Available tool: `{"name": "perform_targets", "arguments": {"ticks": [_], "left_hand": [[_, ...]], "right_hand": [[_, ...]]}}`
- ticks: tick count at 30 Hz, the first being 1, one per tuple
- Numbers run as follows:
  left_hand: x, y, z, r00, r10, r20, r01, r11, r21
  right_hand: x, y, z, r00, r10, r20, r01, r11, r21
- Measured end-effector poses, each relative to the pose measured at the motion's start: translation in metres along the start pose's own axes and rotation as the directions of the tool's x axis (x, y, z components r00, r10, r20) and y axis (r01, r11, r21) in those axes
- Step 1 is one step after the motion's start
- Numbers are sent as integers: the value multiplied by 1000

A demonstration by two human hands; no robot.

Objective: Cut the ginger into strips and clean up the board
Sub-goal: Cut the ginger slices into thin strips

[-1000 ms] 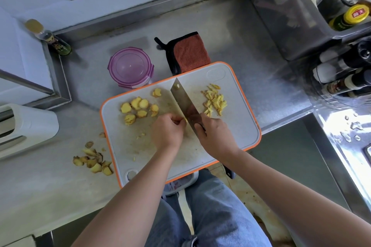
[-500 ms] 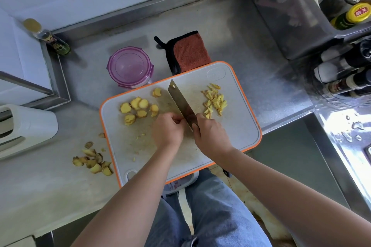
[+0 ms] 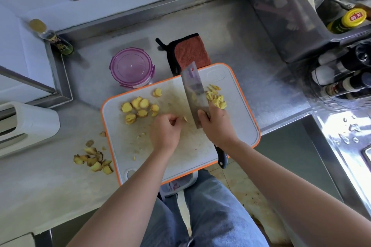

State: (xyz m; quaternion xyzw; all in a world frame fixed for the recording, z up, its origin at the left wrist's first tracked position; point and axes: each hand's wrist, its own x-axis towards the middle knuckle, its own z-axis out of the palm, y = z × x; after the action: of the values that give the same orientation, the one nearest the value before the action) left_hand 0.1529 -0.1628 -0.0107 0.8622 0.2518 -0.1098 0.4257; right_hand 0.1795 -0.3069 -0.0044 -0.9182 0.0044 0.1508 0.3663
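White plastic cutting board (image 3: 241, 136), orange-rimmed and stained, on a pale matte worktop (image 3: 40, 186). Round yellow ginger slices (image 3: 138, 106) lie on its left part and thin ginger strips (image 3: 217, 100) are heaped on its right. The right hand (image 3: 217, 126) grips a broad steel cleaver (image 3: 193, 90), blade tilted between the heaps. The left hand (image 3: 165, 130) rests with fingers curled; whether it holds a piece cannot be told. Brown peel scraps (image 3: 94, 160) lie beside the board.

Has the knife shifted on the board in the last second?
Yes. The knife has swung right and away across the cutting board, its blade now beside the cut strips.
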Motion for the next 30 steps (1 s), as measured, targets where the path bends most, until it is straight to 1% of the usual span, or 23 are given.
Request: {"name": "perform_targets", "arguments": {"ticks": [3,6,8,12,13,14,16,18,19,21,23,26,30], "left_hand": [[-5,-3,-6,997,-10,-76,11,1000,14],[-7,-9,-9,994,1,-110,3,999,34],[-8,-12,-11,992,14,-123,-9,999,44],[-7,-14,-15,982,38,-185,-22,996,88],[-7,-14,-17,975,36,-217,-15,995,99],[-5,-14,-20,968,32,-251,-5,994,105],[-3,-15,-26,951,29,-308,7,993,115],[1,-15,-33,939,33,-342,10,992,125],[3,-14,-37,933,34,-357,14,991,130],[8,-12,-44,922,27,-385,31,989,143],[16,-7,-49,919,12,-393,59,984,168],[32,2,-51,929,-29,-370,105,977,186],[55,14,-45,945,-31,-326,117,962,248]], "right_hand": [[-11,-2,14,996,-53,72,52,999,14],[-17,2,17,992,-60,109,62,998,-18],[-15,8,11,995,-63,78,64,998,-13],[-1,15,-11,996,63,-63,-62,998,21],[-1,14,-13,996,54,-70,-54,999,7],[-2,10,-14,999,16,-47,-17,1000,-13],[-10,4,-8,994,-94,62,97,994,-47],[-14,2,0,983,-132,127,140,989,-57],[-13,3,2,987,-115,113,121,992,-41],[-5,3,1,999,-32,31,32,999,29],[4,3,-1,1000,24,-18,-22,997,76],[15,0,-2,1000,0,11,-1,997,78],[22,4,1,1000,9,18,-11,996,85]]}}
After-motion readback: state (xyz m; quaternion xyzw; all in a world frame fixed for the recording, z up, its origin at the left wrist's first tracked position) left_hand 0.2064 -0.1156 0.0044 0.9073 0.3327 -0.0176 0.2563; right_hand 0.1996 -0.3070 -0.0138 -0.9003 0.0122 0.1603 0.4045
